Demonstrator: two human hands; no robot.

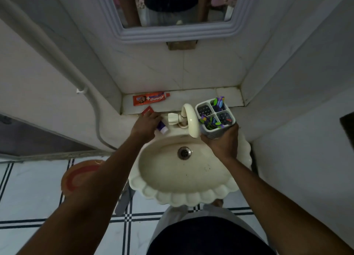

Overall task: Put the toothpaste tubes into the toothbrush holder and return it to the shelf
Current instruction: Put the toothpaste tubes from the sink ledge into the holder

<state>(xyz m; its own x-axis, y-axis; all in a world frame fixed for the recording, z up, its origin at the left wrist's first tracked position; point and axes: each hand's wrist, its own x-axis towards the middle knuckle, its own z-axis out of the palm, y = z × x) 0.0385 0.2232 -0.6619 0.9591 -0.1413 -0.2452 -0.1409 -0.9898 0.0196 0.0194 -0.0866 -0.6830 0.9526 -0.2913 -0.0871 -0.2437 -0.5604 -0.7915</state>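
Note:
My right hand (222, 141) grips a grey four-compartment toothbrush holder (215, 118) from below, holding it upright over the right rim of the sink; toothbrushes stick out of its compartments. My left hand (146, 125) is closed around a small toothpaste tube (162, 127) with a red tail end and a purple-and-white cap end, at the sink's back left edge. A larger red toothpaste tube (151, 99) lies flat on the tiled shelf (201, 95) behind the sink.
A cream scalloped sink (183, 178) with a curved tap (189, 118) sits between my hands. A mirror (172, 5) hangs above the shelf. Walls close in left and right. An orange round object (76, 176) rests on the tiled floor.

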